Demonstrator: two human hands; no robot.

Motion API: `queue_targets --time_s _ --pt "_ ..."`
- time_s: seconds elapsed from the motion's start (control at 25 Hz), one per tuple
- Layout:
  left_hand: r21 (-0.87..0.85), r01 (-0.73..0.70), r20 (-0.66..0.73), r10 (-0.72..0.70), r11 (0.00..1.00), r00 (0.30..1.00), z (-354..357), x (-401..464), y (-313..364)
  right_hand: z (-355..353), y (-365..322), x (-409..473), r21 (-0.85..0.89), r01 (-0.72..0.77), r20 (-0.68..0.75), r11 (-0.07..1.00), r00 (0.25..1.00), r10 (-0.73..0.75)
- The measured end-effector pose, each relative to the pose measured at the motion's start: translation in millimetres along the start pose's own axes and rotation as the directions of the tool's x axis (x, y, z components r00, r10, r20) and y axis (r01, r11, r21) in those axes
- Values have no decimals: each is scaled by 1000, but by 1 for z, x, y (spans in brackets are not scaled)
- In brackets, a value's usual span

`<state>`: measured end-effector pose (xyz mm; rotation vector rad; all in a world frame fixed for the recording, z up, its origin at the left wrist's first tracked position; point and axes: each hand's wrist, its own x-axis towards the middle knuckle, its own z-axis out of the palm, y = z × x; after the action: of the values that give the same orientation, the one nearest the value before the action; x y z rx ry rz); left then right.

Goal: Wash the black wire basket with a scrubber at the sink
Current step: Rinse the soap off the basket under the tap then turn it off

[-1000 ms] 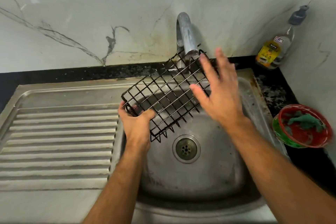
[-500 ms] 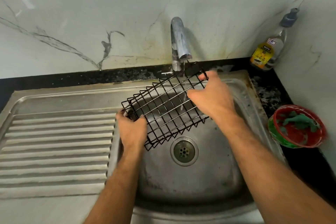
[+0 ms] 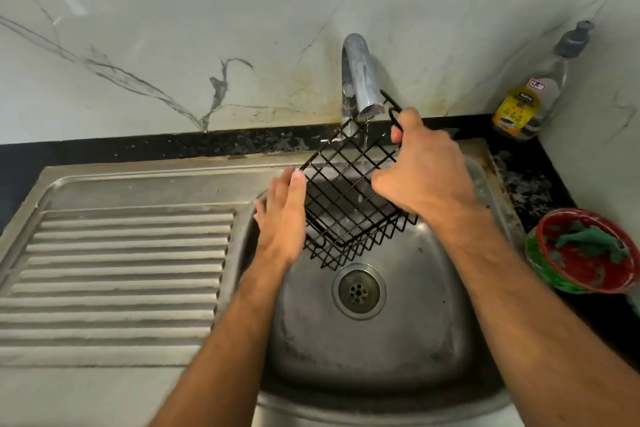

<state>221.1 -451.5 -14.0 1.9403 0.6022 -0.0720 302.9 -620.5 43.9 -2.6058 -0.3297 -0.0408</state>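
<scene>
Holding the black wire basket (image 3: 349, 198) tilted under the tap (image 3: 360, 80), the right hand (image 3: 426, 177) grips its far edge while the left hand (image 3: 282, 218) rests flat-fingered against its side. Wet wire could easily slip down beside the drain (image 3: 359, 291).

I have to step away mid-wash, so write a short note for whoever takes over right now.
Right hand grips the black wire basket, tilted over the sink under the tap, where a thin stream of water runs. Left hand is open, flat beside the basket's left edge. Green scrubber lies untouched in the red bowl, right of the sink. Done: basket being wetted. Left: fetch scrubber, scrub, rinse.
</scene>
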Motion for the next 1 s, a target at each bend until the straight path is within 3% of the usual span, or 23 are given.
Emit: queue_targets --time_s 0.16,0.36,0.52,0.68,0.84,0.92,1.0 --pt "-214 -108 118 135 971 984 5 13 48 3 -7 6 -202 364 94 909 931 -352" --pt "-320 90 247 -8 943 969 -9 30 52 23 19 4 -322 608 141 726 789 -598" --pt "-263 81 20 -78 962 997 3 25 57 36 19 -6 -289 653 172 700 755 -632" --pt "-366 98 -43 -121 926 992 4 28 40 44 1 -26 -145 619 322 772 767 -555" --pt "-577 131 -96 -227 806 969 2 18 49 52 4 -24 -270 577 -23 771 797 -604" --pt "-631 208 -66 -319 747 945 4 7 57 58 9 -22 -239 478 -215 845 823 -526" --pt "-672 260 -43 -387 694 921 6 2 56 69 1 -28 -101 361 -319 927 871 -374"
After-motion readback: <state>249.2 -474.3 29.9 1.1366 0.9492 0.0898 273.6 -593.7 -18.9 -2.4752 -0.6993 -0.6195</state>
